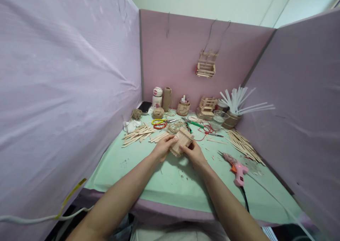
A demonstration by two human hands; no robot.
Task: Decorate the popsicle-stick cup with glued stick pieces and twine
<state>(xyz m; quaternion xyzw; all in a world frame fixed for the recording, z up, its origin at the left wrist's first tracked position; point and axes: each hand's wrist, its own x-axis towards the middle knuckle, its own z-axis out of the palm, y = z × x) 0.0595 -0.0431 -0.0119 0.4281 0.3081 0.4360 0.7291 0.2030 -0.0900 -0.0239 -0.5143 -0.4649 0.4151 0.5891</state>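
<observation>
Between both hands, just above the table's middle, is a small craft-stick panel with notched edges, held tilted. My left hand grips its left side, thumb lying over the face. On the lower right side, my right hand pinches it with the thumb on top and the fingers mostly hidden behind. Right behind the panel lies a loose tangle of twine. To the right of my right hand rests a pink glue gun, its nozzle pointing back left.
Loose craft sticks lie in piles at left and right. Yellow-handled scissors, green-handled pliers and red cord lie behind. Glue sticks fan from a pot at back right. A stick-built swing hangs on the back wall.
</observation>
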